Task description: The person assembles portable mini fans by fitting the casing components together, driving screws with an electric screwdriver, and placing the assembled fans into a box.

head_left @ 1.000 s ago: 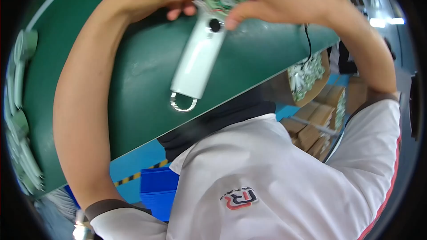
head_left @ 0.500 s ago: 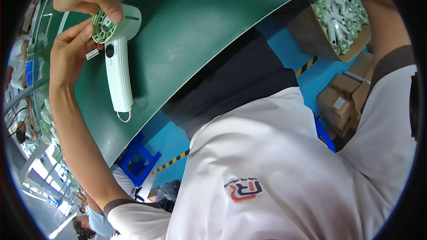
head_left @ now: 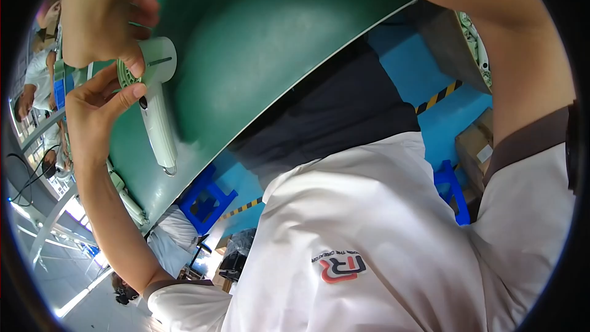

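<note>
A pale green handheld fan hangs tilted over the green table, with its round head up and its ribbed handle pointing down toward the table edge. My left hand grips the head's lower left side, thumb by the top of the handle. From above, my right hand reaches down to the head, its thumb pressed on the slotted green face. Its other fingers are bent and partly blurred. Whether they pinch any small part is hidden. A metal loop sits at the handle's end.
The green tabletop curves away to its edge. Similar fan parts lie by my left forearm. A carton of pale green parts is at right, partly behind my right arm. Blue stools stand below. Other people are at far left.
The fan has turned and sits slightly lower in the picture. My left thumb has come onto the base of the head. The white connector on red wires is now out of sight.
</note>
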Tool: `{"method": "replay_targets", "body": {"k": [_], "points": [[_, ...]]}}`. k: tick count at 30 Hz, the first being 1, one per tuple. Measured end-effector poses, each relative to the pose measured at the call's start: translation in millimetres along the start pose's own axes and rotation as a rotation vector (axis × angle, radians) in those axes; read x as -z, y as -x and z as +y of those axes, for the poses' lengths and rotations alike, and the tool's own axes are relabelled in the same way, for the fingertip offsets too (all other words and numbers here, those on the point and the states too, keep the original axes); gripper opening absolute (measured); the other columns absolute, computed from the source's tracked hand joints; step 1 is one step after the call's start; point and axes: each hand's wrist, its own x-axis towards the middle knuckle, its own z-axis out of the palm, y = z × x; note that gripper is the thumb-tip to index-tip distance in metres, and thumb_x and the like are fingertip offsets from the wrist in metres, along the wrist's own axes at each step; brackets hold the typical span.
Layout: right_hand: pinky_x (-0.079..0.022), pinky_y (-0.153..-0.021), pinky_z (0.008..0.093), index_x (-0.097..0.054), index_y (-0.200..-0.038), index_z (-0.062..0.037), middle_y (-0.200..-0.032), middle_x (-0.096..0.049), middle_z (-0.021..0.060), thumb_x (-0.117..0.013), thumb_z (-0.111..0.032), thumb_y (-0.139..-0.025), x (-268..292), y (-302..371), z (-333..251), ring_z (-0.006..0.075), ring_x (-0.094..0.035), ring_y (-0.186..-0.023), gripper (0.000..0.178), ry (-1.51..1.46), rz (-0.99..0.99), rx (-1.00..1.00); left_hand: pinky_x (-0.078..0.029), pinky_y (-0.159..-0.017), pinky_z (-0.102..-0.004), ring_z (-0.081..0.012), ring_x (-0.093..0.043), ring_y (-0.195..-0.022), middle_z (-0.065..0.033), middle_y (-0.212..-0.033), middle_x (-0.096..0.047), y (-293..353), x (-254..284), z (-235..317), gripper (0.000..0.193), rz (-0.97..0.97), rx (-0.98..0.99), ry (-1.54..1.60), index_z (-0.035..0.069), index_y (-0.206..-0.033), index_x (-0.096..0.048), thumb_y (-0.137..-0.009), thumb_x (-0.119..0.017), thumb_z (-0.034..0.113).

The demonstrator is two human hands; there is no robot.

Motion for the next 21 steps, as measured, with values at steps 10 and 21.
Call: {"method": "replay_targets", "body": {"k": [10,21], "points": [[-0.057,-0.079,0.0394,-0.075,-0.107,0.0002,-0.099,-0.075,0.0149,-0.083,-0.029,-0.084,22,67,-46,0.0267,-0.071,-0.087,0.038,0.101,-0.177,-0.23,-0.051,-0.071,-0.024,-0.009,-0.065,-0.08,-0.0068,-0.09,-0.073,20,-15,-5,0.045,0.081,-0.062,-0.02,-0.012,-0.115,-0.069,-0.083,-0.087,0.015],[-0.057,-0.083,0.0382,-0.075,-0.109,-0.0012,-0.102,-0.075,0.011,-0.083,-0.029,-0.086,-3,55,-7,0.023,-0.071,-0.091,0.037,0.514,0.586,0.575,-0.054,-0.1,-0.041,-0.0267,-0.069,-0.11,-0.0174,-0.115,-0.072,-10,8,-47,0.057,-0.102,-0.152,0.379,-0.009,-0.129,-0.062,-0.078,-0.082,0.006]]}}
